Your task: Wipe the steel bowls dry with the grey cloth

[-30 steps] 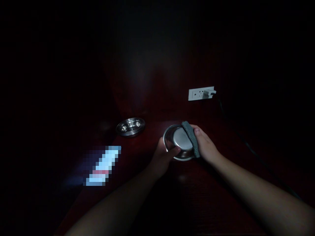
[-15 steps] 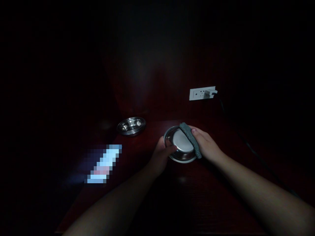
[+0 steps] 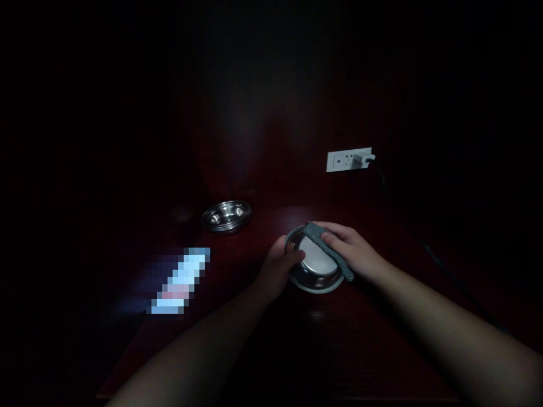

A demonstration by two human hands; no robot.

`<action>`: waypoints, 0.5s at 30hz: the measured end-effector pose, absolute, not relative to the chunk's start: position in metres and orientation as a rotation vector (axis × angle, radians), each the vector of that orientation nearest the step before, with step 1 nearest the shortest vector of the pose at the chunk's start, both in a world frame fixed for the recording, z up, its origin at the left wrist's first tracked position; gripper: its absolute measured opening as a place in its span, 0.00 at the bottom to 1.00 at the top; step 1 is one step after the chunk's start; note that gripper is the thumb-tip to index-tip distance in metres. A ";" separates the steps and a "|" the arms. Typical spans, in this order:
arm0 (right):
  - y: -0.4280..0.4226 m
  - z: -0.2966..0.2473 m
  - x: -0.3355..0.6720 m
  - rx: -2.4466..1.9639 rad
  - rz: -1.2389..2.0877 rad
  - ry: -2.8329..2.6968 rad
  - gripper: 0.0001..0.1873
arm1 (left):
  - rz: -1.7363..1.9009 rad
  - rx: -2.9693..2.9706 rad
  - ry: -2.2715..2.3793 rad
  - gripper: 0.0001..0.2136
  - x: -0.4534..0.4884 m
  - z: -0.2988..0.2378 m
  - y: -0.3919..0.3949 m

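A shiny metal bowl [image 3: 316, 260] is tilted above the dark red table, its flat base facing me. My left hand [image 3: 280, 263] is closed on its left rim, the thumb lying over the outer wall. On the right side, my right hand [image 3: 348, 246] grips a folded grey-green cloth [image 3: 326, 249] and presses it against the bowl's rim and base. The right thumb lies on the cloth; the other right fingers are partly hidden behind the bowl.
Nested metal bowls [image 3: 227, 216] stand at the back left of the table [image 3: 254, 350]. A bright pixelated screen [image 3: 178, 282] lies left of my arms. On the wall behind is a white socket [image 3: 349, 160] with a plug, its dark cable [image 3: 436, 260] trailing down the right.
The bowl has dropped slightly towards me. My right hand has slid the cloth a little inward and down over the base, and its thumb has shifted left. The left hand keeps its hold.
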State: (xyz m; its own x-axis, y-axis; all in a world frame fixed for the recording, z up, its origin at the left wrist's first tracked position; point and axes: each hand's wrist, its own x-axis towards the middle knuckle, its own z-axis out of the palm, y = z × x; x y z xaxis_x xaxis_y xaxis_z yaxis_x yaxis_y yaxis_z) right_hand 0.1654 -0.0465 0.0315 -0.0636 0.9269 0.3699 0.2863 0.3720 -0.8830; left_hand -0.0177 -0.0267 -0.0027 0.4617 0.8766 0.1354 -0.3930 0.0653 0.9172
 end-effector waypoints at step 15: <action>-0.043 0.027 0.165 -1.105 0.880 -1.469 0.20 | 1.050 1.060 0.597 0.22 -0.016 0.003 -0.027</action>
State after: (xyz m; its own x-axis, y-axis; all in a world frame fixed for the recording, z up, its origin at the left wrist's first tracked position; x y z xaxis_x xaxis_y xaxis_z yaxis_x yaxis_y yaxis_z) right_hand 0.1649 -0.0428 0.0267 -0.0238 0.9525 0.3037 0.1811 0.3029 -0.9357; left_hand -0.0161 -0.0270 0.0033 0.4144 0.9070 0.0752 -0.3988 0.1067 0.9108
